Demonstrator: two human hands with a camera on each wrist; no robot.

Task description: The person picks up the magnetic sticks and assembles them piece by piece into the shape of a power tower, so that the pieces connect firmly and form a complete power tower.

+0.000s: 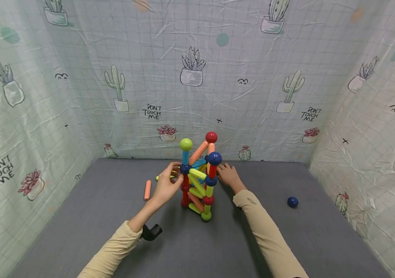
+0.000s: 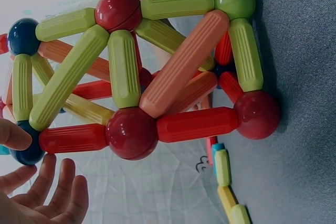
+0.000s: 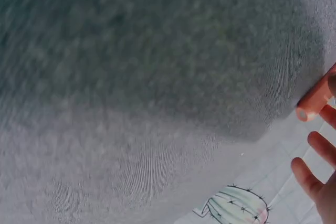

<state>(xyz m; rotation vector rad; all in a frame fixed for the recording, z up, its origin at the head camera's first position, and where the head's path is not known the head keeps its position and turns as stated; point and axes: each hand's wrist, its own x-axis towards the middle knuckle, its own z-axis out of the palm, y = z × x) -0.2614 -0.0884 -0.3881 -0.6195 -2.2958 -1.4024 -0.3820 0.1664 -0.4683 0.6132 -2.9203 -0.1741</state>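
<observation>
A tower of magnetic rods and balls stands upright at the middle of the grey table. My left hand reaches its left side and pinches a dark blue ball between thumb and fingertip. From that ball rises a blue rod topped by a lime ball. A red ball caps the orange rods at the back, and a blue ball tops the near right column. Behind the tower's right side, my right hand pinches an orange rod low by the table; part of the rod is out of frame.
One loose orange rod lies left of the tower. Several other rods lie behind my left hand. A loose blue ball sits on the right of the table. A patterned curtain hangs around the back and sides.
</observation>
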